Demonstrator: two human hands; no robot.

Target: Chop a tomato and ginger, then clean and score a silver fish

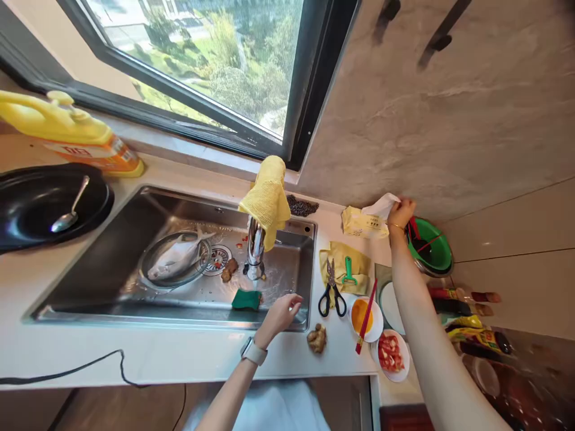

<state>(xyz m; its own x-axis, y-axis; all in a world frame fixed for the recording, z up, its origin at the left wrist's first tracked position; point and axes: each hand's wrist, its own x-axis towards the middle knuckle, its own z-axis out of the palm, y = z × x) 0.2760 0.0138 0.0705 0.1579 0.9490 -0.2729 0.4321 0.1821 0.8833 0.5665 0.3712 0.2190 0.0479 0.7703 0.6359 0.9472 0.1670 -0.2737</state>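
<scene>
My right hand (401, 216) stretches to the back of the counter and pinches a white tissue (381, 206), which sticks up from a yellow tissue pack (365, 224). My left hand (281, 313) hovers over the front right part of the steel sink (287, 272), fingers loosely bent and nothing held. To its left lies a green scouring sponge (247, 300). A whole fish (178, 257) rests in a glass bowl (148, 276) inside the sink, near a brown lump (229, 270) by the drain. A yellow cloth (268, 200) hangs over the faucet (256, 248).
Scissors (331, 290) and a green peeler (348, 272) lie on a folded cloth (330, 254). Red chopsticks (367, 317) cross an egg bowl (377, 329); cut tomato (390, 353) and ginger (317, 339) sit nearby. A green basin (439, 248), bottles (480, 338) and a black wok (27, 203) flank the sides.
</scene>
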